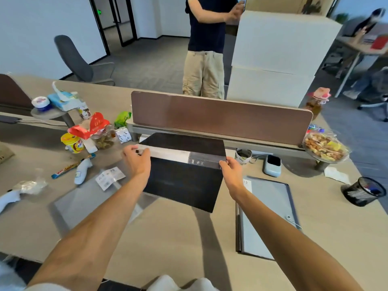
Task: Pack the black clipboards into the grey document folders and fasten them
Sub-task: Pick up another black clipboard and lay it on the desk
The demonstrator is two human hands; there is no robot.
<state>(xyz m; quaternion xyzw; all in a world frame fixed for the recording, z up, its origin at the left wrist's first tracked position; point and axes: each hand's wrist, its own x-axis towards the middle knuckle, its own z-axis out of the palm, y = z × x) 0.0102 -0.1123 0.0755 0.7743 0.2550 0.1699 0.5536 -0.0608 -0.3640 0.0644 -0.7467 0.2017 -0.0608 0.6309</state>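
I hold a black clipboard [184,181] above the desk, tilted, with a white and grey label band across its upper part. My left hand [137,159] grips its left edge at the band. My right hand [231,168] pinches its right edge. Under and left of the clipboard lies a translucent grey document folder [84,198] with a white label. A second grey document folder [266,215] lies flat on the desk to the right, with a string fastener at its right edge.
Snack cups, a jar, a red bag and tissues crowd the desk's left back. A brown divider panel [220,116] runs behind the clipboard. A black mesh pen cup [362,191], a nut bowl and a small grey device sit at right. A person stands beyond the divider.
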